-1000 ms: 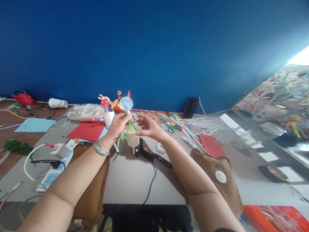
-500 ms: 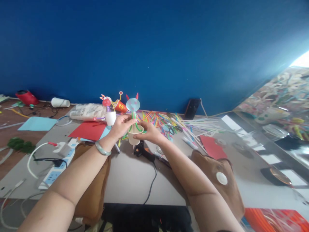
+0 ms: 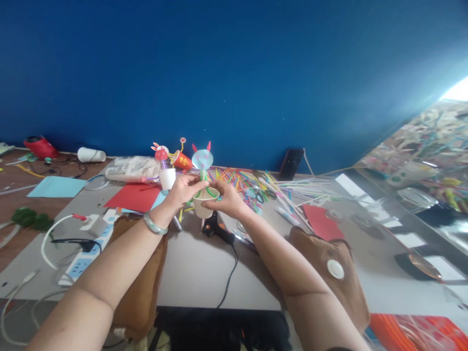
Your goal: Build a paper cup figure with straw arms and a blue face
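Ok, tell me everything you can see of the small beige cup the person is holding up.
The beige cup looks like a small paper cup, plain, upright and raised above the grey table. The right hand pinches its rim, while the left hand grips the green straw rising from it. That straw carries a pale blue paper disc with two red ears on top. Thin green pieces curl over the rim. A short stick pokes down below its base.

Your light comes from the upper right, where a window patch (image 3: 455,90) blows out white. The blue wall (image 3: 219,73) fades paler there. Edges bend wide-angle; the worktop (image 3: 197,268) shadows stay soft.
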Available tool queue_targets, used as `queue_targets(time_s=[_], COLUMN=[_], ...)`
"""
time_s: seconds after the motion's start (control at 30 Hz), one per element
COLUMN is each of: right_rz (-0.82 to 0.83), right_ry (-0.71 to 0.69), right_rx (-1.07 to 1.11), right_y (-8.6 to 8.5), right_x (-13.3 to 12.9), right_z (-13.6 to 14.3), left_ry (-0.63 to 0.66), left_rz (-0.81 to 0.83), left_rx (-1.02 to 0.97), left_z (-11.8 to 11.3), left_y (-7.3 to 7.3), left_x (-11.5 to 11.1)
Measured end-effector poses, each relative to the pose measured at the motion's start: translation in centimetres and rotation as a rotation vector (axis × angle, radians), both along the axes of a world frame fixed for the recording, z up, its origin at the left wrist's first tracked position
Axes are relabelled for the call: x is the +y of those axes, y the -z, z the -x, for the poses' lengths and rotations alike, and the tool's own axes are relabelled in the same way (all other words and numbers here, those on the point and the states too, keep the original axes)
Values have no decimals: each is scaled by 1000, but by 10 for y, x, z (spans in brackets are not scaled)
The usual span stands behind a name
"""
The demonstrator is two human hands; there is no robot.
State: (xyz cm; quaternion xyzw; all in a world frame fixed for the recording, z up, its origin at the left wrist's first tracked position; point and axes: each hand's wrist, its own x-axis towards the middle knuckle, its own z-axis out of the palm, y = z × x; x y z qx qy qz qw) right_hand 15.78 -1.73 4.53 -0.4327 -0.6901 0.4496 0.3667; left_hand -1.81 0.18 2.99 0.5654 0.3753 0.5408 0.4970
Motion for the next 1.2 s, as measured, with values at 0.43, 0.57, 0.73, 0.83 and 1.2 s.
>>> queue_targets(time_s=[0.43, 0.57, 0.73, 0.83, 1.2], right_rz=[-8, -56, -164, -246, -457], right_ry=[36, -1, -40, -54, -67], right_rx=[2, -41, -175, -248, -378], right_y=[-2, 0, 0, -3, 5], right_x=[-3, -1, 6, 10, 15], right_z=[-1, -3, -14, -23, -24], left_ry=[100, 90, 33, 15, -63], left_rz=[-7, 39, 37, 23, 40], left_rx=[-4, -35, -54, -59, -39], left_z=[4, 2, 3, 5, 6], left_y=[-3, -5, -4, -2, -3], left_x=[0, -1, 2, 4, 2])
